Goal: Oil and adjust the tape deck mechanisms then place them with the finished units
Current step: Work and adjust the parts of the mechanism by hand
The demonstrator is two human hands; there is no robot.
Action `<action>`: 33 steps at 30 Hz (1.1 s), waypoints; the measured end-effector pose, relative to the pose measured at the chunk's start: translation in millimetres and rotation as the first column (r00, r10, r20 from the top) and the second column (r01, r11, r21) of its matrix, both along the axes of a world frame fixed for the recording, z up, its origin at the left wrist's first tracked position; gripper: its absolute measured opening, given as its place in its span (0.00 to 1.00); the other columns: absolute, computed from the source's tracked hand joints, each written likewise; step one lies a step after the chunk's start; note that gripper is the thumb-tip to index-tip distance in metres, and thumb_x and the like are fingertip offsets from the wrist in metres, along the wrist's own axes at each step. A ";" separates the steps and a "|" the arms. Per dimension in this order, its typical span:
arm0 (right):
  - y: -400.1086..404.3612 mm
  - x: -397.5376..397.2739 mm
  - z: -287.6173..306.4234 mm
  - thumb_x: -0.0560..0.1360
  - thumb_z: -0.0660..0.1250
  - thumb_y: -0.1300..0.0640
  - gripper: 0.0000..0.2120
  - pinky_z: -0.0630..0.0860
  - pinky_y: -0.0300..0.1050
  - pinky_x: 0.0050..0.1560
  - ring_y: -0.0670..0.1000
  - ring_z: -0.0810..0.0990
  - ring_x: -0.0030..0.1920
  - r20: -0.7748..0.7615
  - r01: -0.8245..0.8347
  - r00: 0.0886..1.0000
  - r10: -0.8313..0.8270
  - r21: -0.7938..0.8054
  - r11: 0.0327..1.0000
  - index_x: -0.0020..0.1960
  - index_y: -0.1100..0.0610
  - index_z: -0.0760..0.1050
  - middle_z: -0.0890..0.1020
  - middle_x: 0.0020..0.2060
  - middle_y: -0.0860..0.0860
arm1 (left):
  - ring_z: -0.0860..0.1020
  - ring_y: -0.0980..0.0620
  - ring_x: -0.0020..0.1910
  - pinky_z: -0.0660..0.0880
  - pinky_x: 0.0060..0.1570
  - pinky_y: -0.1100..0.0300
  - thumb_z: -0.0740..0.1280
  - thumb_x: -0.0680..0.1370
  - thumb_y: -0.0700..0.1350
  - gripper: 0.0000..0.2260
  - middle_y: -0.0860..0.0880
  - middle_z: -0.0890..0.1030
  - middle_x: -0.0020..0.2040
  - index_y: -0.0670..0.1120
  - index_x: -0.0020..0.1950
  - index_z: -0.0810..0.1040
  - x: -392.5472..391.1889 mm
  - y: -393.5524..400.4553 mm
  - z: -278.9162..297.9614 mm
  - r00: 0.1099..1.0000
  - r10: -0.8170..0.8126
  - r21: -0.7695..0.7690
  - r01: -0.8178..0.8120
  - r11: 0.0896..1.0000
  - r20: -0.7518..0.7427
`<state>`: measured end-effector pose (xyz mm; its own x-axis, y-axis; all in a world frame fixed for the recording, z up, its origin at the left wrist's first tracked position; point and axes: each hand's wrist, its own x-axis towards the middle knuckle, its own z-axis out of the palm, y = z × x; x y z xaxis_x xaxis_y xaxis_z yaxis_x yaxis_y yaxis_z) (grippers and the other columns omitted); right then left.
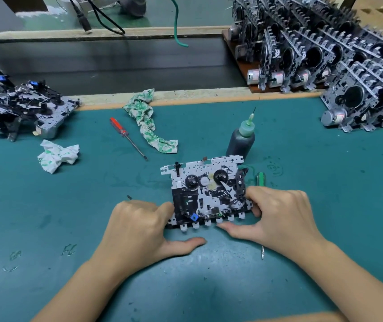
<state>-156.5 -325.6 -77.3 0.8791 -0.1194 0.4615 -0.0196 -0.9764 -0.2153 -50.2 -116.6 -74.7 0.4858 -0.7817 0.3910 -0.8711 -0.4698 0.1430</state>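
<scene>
A tape deck mechanism (pixel 205 189) lies flat on the green mat in front of me, a metal plate with black reels, white gears and a row of white key tabs along its near edge. My left hand (pixel 139 231) grips its left side, thumb stretched out on the mat below the tabs. Gripping the right side is my right hand (pixel 276 217), its thumb lying along the key tabs. A dark oil bottle (pixel 241 140) with a green needle nozzle stands upright just behind the mechanism.
Rows of upright mechanisms (pixel 339 56) fill the back right. A loose heap of mechanisms (pixel 21 110) sits at the left. A red-handled screwdriver (pixel 125 135), two crumpled cloths (pixel 148 122) (pixel 58 154) and a green-handled tool (pixel 260 178) lie on the mat.
</scene>
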 end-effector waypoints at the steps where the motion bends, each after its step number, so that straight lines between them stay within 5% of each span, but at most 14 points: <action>1: 1.4 0.2 -0.6 0.64 0.63 0.30 0.29 0.60 0.37 0.23 0.50 0.65 0.19 0.001 0.021 1.000 -0.021 -0.003 1.000 0.27 0.56 0.64 0.66 0.19 0.47 | 0.63 0.48 0.16 0.55 0.25 0.66 0.64 0.65 0.69 0.28 0.49 0.62 0.17 0.45 0.25 0.64 0.2 0.0 0.5 1.000 0.009 0.004 -0.009 1.000 -0.003; 17: -9.3 1.9 -0.2 0.66 0.66 0.36 0.26 0.66 0.40 0.21 0.50 0.67 0.23 0.012 -0.150 0.989 0.149 0.077 0.986 0.29 0.60 0.71 0.69 0.23 0.47 | 0.62 0.48 0.14 0.55 0.23 0.66 0.61 0.70 0.61 0.24 0.48 0.62 0.16 0.44 0.24 0.65 0.0 -2.0 -1.0 0.992 0.120 -0.025 -0.119 0.993 0.042; 24: -7.9 2.2 -2.4 0.67 0.66 0.39 0.24 0.68 0.40 0.20 0.50 0.67 0.22 0.024 -0.132 0.991 0.131 0.059 0.990 0.29 0.60 0.70 0.70 0.22 0.47 | 0.65 0.45 0.15 0.61 0.19 0.65 0.61 0.68 0.67 0.27 0.49 0.63 0.16 0.43 0.25 0.67 3.9 1.8 -1.9 0.999 0.042 -0.028 -0.042 0.999 -0.018; 27: -7.3 3.1 -3.9 0.67 0.65 0.39 0.24 0.67 0.41 0.19 0.50 0.67 0.22 0.030 -0.103 0.994 0.102 0.047 0.994 0.29 0.59 0.70 0.69 0.22 0.47 | 0.67 0.46 0.15 0.61 0.20 0.63 0.60 0.63 0.73 0.31 0.49 0.64 0.16 0.44 0.25 0.68 -2.1 -2.7 0.1 0.991 0.115 -0.002 -0.115 0.993 -0.069; 33: -8.6 2.1 -1.9 0.65 0.67 0.35 0.27 0.66 0.40 0.21 0.49 0.66 0.23 0.011 -0.156 0.988 0.156 0.064 0.986 0.29 0.59 0.69 0.69 0.23 0.46 | 0.66 0.46 0.14 0.56 0.24 0.65 0.59 0.64 0.69 0.28 0.47 0.63 0.15 0.44 0.22 0.66 -8.8 -13.4 -1.7 0.953 0.292 -0.027 -0.295 0.955 -0.083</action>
<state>-154.4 -334.2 -79.1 0.8865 -0.0108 0.4626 0.1332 -0.9515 -0.2775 -58.9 -130.0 -76.3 0.7216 -0.5850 0.3701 -0.6810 -0.6960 0.2276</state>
